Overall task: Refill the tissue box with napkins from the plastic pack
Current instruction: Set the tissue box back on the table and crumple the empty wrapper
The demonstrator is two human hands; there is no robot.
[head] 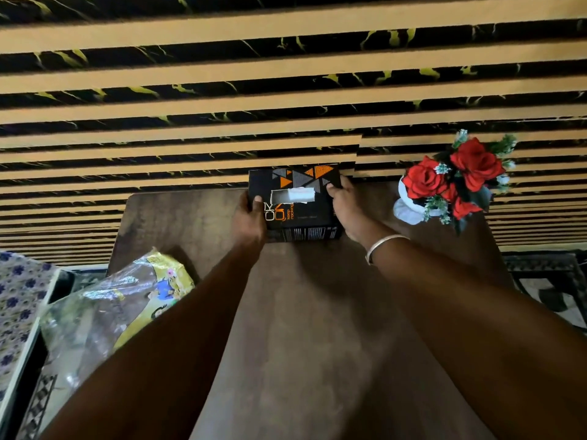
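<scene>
Fingers: your fingers were clamped on the tissue box from both short ends, thumbs hooked over the top face, the rest wrapped down the sides.
Left hand: your left hand gripped the left end of the box.
Right hand: your right hand gripped the right end (a bangle sat on that wrist).
Box position: it stood at the far edge of the desk, just before the striped wall, long axis running left to right between your palms.
Slot: a white napkin showed in the top opening, so you looked near the finish.
Plastic pack: the plastic pack lay crumpled at the near left corner, well apart from the box and nearer your left arm.
Hazard: the rose vase stood near your right hand, close enough that a swing rightward could clip it.
Open room: bare desk stretched toward you between your forearms, the safest way to draw the box.
</scene>
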